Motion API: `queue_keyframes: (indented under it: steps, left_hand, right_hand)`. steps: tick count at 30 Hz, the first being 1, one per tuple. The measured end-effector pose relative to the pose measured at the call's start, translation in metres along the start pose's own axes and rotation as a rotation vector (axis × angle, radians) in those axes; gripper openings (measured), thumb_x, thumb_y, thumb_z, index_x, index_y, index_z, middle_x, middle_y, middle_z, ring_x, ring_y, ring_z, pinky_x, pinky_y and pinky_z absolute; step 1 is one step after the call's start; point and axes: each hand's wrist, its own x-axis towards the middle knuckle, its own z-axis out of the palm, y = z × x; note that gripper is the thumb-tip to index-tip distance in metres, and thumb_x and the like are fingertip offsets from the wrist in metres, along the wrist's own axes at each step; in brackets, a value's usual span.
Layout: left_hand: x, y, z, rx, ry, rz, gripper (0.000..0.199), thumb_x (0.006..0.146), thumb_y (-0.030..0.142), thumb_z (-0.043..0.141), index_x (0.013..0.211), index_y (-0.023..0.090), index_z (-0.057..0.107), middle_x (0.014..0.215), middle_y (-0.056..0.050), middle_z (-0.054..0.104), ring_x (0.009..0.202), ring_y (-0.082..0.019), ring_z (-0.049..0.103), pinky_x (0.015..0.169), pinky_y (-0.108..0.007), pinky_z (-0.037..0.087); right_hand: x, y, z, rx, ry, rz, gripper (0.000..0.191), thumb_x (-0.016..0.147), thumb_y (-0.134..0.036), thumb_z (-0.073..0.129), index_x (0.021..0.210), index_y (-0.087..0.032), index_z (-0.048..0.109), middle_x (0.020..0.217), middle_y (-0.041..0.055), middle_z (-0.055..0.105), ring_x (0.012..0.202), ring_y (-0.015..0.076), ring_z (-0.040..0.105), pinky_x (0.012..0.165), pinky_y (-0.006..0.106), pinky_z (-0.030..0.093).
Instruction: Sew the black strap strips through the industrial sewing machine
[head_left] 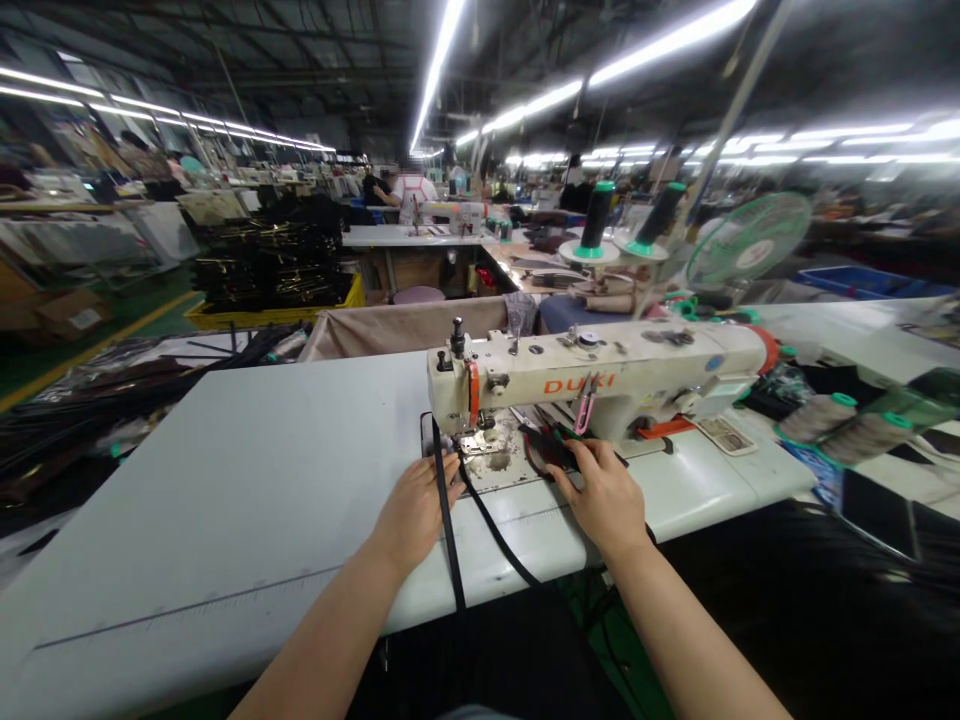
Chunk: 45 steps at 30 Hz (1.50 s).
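A white sewing machine (pixel 600 375) stands on the pale table. My left hand (pixel 420 505) is beside its needle area, fingers close together at a long black strap (pixel 448 530); whether they grip it is hidden. The strap runs from the machine head down over the table's front edge, and a second black length curves down to its right. My right hand (pixel 607 495) is right of the needle plate, with thumb and fingers around a flat black piece (pixel 559 448). Red-handled scissors (pixel 536 450) lie partly under that piece.
Black and green thread spools (pixel 596 220) stand behind the machine, near a green fan (pixel 750 240). Grey thread cones (pixel 817 415) are at the right. A yellow crate (pixel 277 315) holds piled black pieces. A person (pixel 414 190) sits farther back.
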Motion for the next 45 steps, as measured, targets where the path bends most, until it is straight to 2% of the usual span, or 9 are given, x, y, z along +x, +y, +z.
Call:
queue_keyframes:
  steps: [5,13,20,25,30,33,38,41,45]
  left_hand:
    - [0.0,0.001,0.0,0.001,0.016,-0.005,0.035,0.105,0.032,0.043,0.133,0.017,0.059,0.133,-0.011,0.066,0.13,-0.029,0.058,0.107,-0.051,0.051]
    - [0.001,0.003,-0.002,0.004,0.027,0.006,0.035,0.105,0.031,0.042,0.132,0.016,0.06,0.132,-0.012,0.067,0.129,-0.029,0.059,0.106,-0.053,0.052]
    - [0.001,0.002,0.0,0.001,0.038,0.015,0.035,0.105,0.031,0.043,0.133,0.017,0.06,0.132,-0.013,0.066,0.128,-0.029,0.06,0.106,-0.052,0.053]
    - [0.0,0.0,0.002,0.003,0.029,0.007,0.035,0.104,0.03,0.045,0.133,0.017,0.059,0.133,-0.012,0.066,0.129,-0.028,0.059,0.108,-0.051,0.051]
    - [0.0,0.001,0.001,0.017,0.003,-0.02,0.034,0.104,0.031,0.046,0.133,0.018,0.059,0.133,-0.011,0.066,0.13,-0.027,0.058,0.109,-0.049,0.049]
    - [0.002,0.003,-0.002,0.024,-0.012,-0.031,0.034,0.104,0.031,0.046,0.131,0.017,0.06,0.132,-0.012,0.067,0.13,-0.027,0.058,0.11,-0.049,0.048]
    - [0.003,0.005,-0.006,0.037,-0.05,-0.042,0.035,0.104,0.032,0.046,0.132,0.015,0.059,0.134,-0.012,0.066,0.131,-0.027,0.057,0.112,-0.047,0.046]
    - [0.003,0.004,-0.006,0.039,-0.056,-0.042,0.035,0.104,0.033,0.047,0.132,0.016,0.059,0.134,-0.012,0.066,0.131,-0.026,0.057,0.112,-0.046,0.046]
    - [0.003,0.005,-0.007,0.038,-0.046,-0.021,0.033,0.104,0.032,0.046,0.128,0.015,0.061,0.133,-0.013,0.066,0.131,-0.025,0.056,0.112,-0.044,0.045]
  right_hand:
    - [0.004,-0.009,0.006,-0.003,-0.109,-0.082,0.034,0.097,-0.044,0.055,0.119,-0.02,0.065,0.106,0.0094,0.068,0.096,0.0255,0.065,0.078,0.034,0.051]
    - [0.025,-0.016,0.02,-0.037,-0.129,0.03,0.032,0.097,-0.039,0.052,0.109,-0.013,0.066,0.104,0.0186,0.069,0.101,0.0334,0.061,0.081,0.04,0.05]
    - [0.011,-0.028,-0.002,0.072,-0.201,0.175,0.026,0.094,-0.026,0.05,0.114,-0.016,0.063,0.103,0.0174,0.071,0.083,0.0309,0.068,0.069,0.038,0.047]
    - [-0.014,-0.026,-0.022,0.347,-0.378,0.2,0.02,0.095,-0.028,0.044,0.099,-0.02,0.062,0.084,0.0085,0.073,0.074,0.0246,0.069,0.067,0.034,0.05]
    - [-0.039,-0.025,-0.041,0.648,-0.598,0.137,0.037,0.1,-0.046,0.036,0.082,-0.023,0.06,0.061,-0.0019,0.058,0.057,0.0172,0.058,0.055,0.027,0.048]
    - [-0.05,-0.023,-0.05,0.839,-0.675,0.162,0.037,0.099,-0.047,0.039,0.083,-0.022,0.061,0.064,-0.0013,0.056,0.06,0.0173,0.056,0.057,0.028,0.047]
    - [-0.058,-0.02,-0.062,1.036,-0.627,0.137,0.034,0.096,-0.052,0.049,0.088,-0.023,0.065,0.084,0.0044,0.063,0.079,0.0205,0.062,0.074,0.033,0.05]
    - [-0.064,-0.025,-0.067,1.163,-0.706,0.235,0.041,0.095,-0.058,0.049,0.088,-0.022,0.065,0.068,0.0003,0.057,0.062,0.0164,0.054,0.06,0.03,0.045]
    - [-0.076,-0.041,-0.071,1.361,-0.897,0.505,0.043,0.096,-0.059,0.048,0.089,-0.019,0.063,0.051,-0.0087,0.036,0.042,0.0087,0.029,0.043,0.025,0.022]
